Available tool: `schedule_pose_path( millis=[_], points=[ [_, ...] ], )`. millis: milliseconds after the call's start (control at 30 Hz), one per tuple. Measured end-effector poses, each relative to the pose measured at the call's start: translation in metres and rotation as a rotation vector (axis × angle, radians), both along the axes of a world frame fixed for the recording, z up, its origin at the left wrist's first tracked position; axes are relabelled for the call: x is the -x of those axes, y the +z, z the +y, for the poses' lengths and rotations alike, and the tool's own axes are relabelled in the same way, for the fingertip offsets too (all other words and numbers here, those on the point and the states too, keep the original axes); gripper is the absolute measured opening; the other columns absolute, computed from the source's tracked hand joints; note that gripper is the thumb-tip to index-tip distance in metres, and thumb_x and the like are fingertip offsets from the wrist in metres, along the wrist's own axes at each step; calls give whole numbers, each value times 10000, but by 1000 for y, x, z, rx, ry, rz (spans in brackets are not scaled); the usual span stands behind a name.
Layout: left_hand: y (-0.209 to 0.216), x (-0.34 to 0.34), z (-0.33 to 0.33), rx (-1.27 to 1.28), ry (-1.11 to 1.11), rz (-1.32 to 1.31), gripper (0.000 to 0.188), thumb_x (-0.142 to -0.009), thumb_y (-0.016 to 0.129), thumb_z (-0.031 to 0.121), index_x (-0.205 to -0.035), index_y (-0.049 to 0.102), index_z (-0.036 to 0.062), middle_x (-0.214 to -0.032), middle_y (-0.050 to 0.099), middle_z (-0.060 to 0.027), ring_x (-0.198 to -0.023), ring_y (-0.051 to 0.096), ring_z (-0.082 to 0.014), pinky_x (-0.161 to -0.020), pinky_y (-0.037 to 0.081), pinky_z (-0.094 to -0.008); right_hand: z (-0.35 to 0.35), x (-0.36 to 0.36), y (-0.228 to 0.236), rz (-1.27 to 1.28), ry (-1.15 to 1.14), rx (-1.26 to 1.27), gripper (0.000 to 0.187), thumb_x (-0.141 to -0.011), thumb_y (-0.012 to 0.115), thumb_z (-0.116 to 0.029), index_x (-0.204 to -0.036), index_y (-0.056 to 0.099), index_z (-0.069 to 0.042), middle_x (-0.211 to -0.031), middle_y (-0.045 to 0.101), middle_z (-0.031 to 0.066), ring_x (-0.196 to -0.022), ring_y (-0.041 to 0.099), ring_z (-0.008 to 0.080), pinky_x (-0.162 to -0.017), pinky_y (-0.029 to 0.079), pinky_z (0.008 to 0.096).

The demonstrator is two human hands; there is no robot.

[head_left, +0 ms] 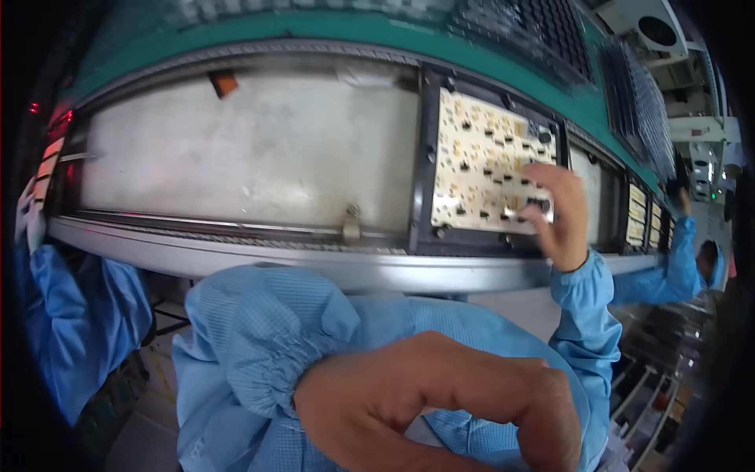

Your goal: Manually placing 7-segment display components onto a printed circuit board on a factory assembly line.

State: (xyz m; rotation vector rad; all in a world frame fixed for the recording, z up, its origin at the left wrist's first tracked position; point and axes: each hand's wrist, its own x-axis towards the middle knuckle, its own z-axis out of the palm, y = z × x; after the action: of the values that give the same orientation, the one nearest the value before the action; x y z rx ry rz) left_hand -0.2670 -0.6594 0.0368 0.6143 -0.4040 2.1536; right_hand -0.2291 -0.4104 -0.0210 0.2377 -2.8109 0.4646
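Observation:
My right hand (562, 216) reaches over the right part of a cream circuit board (472, 189). Its thumb and forefinger are bent and apart, with no held part visible between them. The board carries many small black and tan components and sits in a black frame carrier (425, 169). A dark round component (544, 138) stands near the board's far right corner. My left hand (425, 393) is large in the foreground, close to the camera and away from the board. Its fingers and thumb curl toward each other; the lower edge cuts off their tips, so anything between them is hidden.
The carrier lies on a conveyor line with a metal front rail (314, 263). A small orange-brown piece (223, 83) lies at the bed's far side. Black trays (543, 35) are stacked on the green surface behind. Co-workers in blue sleeves (71, 307) stand left and right.

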Motion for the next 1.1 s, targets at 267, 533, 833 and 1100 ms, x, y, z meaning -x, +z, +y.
schedule_pose_path(
  millis=[267,533,833,1100],
  points=[
    [-8,3,-4,85,314,204,295,-893,607,201,-1069,555,-29,-966,593,-117,-916,574,-194,-821,439,-329,-45,43,-27,-145,498,-224,527,-808,550,-492,-1140,599,-86,-1164,536,111,-1106,492,296,-942,348,459],
    [-8,52,-52,808,68,529,548,-893,533,461,-1043,501,-65,-823,620,-200,-800,608,-270,-794,463,-403,-64,58,-38,-5,557,-402,365,-802,565,-449,-932,574,-108,-1050,545,65,-1077,496,212,-1027,328,447],
    [-145,170,-270,1892,917,1198,279,-928,491,87,-1180,500,-33,-1054,586,-130,-1021,557,-192,-923,405,-295,-91,82,-91,120,364,-222,291,-768,666,-352,-722,575,-79,-827,505,75,-909,511,267,-936,400,425],
    [-206,322,-535,2281,1415,1237,328,-942,529,160,-1212,517,-25,-1169,569,-147,-1077,544,-228,-965,396,-328,-93,57,-94,42,-182,-473,293,-635,775,-283,-768,599,-89,-935,543,57,-990,506,276,-928,394,414]
  ],
)
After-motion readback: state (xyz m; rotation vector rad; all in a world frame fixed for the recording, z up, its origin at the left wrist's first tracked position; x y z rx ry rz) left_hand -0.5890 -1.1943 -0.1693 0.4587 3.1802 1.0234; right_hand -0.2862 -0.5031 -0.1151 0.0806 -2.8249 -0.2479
